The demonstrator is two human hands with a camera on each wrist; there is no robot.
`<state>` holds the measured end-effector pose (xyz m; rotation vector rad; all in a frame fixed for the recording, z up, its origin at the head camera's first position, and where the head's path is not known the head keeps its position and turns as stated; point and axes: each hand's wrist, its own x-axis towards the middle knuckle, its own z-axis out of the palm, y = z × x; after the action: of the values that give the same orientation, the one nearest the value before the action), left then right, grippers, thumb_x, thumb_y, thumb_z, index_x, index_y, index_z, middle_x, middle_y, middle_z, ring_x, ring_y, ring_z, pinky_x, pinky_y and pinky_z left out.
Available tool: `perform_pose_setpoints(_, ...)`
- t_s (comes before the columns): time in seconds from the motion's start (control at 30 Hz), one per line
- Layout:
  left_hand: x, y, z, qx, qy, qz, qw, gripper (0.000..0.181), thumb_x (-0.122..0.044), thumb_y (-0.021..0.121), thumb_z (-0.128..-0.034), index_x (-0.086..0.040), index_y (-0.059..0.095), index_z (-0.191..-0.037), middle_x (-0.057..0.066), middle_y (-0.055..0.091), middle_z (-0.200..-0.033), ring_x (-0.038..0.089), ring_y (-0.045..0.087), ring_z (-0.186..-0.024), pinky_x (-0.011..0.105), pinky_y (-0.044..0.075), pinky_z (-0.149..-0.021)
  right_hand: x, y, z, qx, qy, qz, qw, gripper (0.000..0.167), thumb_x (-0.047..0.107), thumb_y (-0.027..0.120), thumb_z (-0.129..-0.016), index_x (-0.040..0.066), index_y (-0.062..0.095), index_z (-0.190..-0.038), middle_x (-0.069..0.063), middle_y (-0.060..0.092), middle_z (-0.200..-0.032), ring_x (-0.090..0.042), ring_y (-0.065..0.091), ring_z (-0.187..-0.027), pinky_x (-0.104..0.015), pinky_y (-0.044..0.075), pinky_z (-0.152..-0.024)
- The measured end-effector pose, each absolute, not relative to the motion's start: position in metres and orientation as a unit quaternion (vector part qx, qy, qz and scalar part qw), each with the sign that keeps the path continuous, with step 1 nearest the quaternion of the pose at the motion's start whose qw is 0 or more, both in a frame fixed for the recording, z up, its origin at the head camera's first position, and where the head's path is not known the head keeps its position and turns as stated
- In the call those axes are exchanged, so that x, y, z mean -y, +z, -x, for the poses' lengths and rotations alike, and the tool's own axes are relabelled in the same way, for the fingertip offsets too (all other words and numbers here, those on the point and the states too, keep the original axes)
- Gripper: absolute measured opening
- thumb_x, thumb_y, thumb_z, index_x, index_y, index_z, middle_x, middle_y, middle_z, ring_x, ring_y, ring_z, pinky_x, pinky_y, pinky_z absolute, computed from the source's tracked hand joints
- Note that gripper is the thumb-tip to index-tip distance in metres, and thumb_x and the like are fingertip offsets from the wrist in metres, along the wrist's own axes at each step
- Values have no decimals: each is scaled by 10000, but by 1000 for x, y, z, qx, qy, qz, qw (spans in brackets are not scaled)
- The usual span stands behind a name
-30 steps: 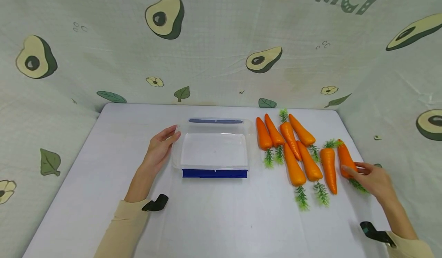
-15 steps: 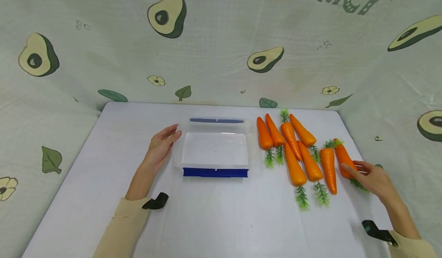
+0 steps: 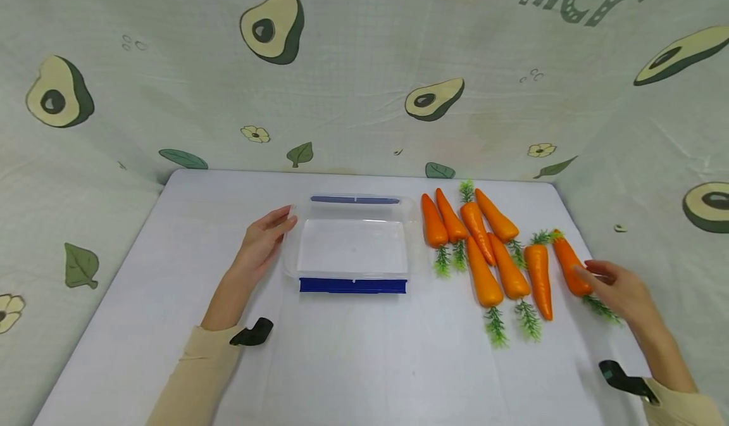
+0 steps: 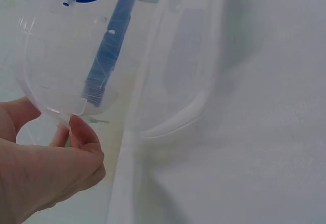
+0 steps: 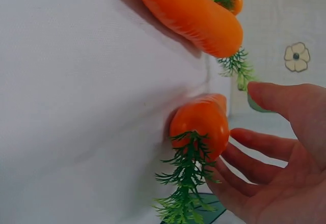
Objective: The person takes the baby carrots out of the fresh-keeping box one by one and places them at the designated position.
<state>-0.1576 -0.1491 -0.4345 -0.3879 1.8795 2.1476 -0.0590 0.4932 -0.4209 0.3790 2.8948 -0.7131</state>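
Note:
A clear plastic food container (image 3: 353, 249) with blue latch flaps (image 3: 353, 285) lies on the table, left of the carrots. My left hand (image 3: 263, 244) pinches its left edge between thumb and fingers; in the left wrist view the hand (image 4: 56, 163) holds the clear plastic rim (image 4: 53, 107). At the far right, my right hand (image 3: 623, 290) is beside the rightmost orange carrot (image 3: 569, 264). In the right wrist view the thumb stands apart from that carrot (image 5: 201, 127), and the loosely spread fingers are by its side; I cannot tell whether they touch it.
Several other carrots with green tops, such as one carrot (image 3: 540, 280) next to the rightmost, lie right of the container. White cloth covers the table (image 3: 353, 363). A patterned fabric wall (image 3: 353, 97) rises behind and at both sides.
My right thumb and fingers have loosened from the rightmost carrot, and the hand has drawn slightly to the right. The carrot now lies tilted more to the left. The left hand stays at the container.

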Motion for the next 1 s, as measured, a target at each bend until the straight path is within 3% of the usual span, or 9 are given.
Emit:
perform_pose_setpoints(0.13,151,-431,158,-649,737,130,137,634,-231,666,-1022,-74,403,-1577,65,385,-1624,122,425,-1365,312,247,-1231,-497,-419,62,-965,-229,-111,64,686,439,573,-1046,-178,483,-1331,-432,528,-1253,-539,531,-1053,-459,565,-716)
perform_pose_setpoints(0.23,151,-431,158,-654,733,127,139,623,-225,658,-1026,-71,406,-1575,64,400,-1608,108,450,-1320,317,263,-1222,-500,-421,63,-966,-225,-106,64,667,424,583,-1044,-181,496,-1311,-427,548,-1225,-523,546,-1028,-330,513,-668)
perform_pose_setpoints(0.43,152,-432,159,-657,731,117,140,633,-241,666,-1022,-71,407,-1574,90,396,-1605,85,465,-1283,310,289,-1198,-502,-421,61,-964,-230,-115,66,666,410,559,-1056,-189,470,-1334,-445,528,-1241,-533,536,-1039,-572,539,-768)
perform_pose_setpoints(0.57,153,-431,159,-666,723,116,142,643,-259,671,-1019,-77,406,-1575,90,408,-1596,81,481,-1232,297,331,-1140,-502,-419,62,-963,-233,-124,64,667,405,545,-1063,-185,451,-1360,-444,516,-1250,-524,533,-1034,-553,540,-758)
perform_pose_setpoints(0.67,154,-430,159,-683,708,110,145,650,-281,672,-1018,-82,405,-1576,81,422,-1586,89,472,-1225,315,344,-1123,-500,-417,63,-962,-233,-132,48,657,402,554,-1061,-170,463,-1369,-423,518,-1257,-508,530,-1035,-378,543,-689)
perform_pose_setpoints(0.77,155,-426,159,-705,688,95,140,645,-301,656,-1027,-69,404,-1574,89,437,-1579,129,467,-1266,349,350,-1139,-496,-415,65,-963,-237,-129,15,602,361,570,-1061,-157,498,-1359,-404,538,-1262,-509,534,-1050,-174,457,-618)
perform_pose_setpoints(0.83,157,-423,159,-726,670,82,130,622,-307,640,-1036,-57,421,-1562,111,460,-1557,191,477,-1291,380,365,-1143,-494,-413,66,-964,-237,-122,-9,560,338,572,-1063,-143,526,-1346,-390,560,-1252,-508,538,-1058,-114,401,-587)
perform_pose_setpoints(0.9,159,-419,160,-753,645,65,117,599,-315,618,-1047,-51,435,-1553,145,486,-1525,268,493,-1305,416,385,-1138,-491,-410,67,-964,-234,-118,-35,512,310,570,-1065,-128,554,-1330,-383,571,-1248,-520,534,-1083,-169,470,-644)
perform_pose_setpoints(1.0,161,-413,162,-796,597,37,92,567,-327,596,-1057,-47,467,-1533,183,522,-1462,339,518,-1289,448,434,-1110,-485,-406,69,-963,-227,-123,-71,469,298,558,-1070,-99,580,-1319,-363,569,-1268,-528,507,-1142,-452,553,-835)
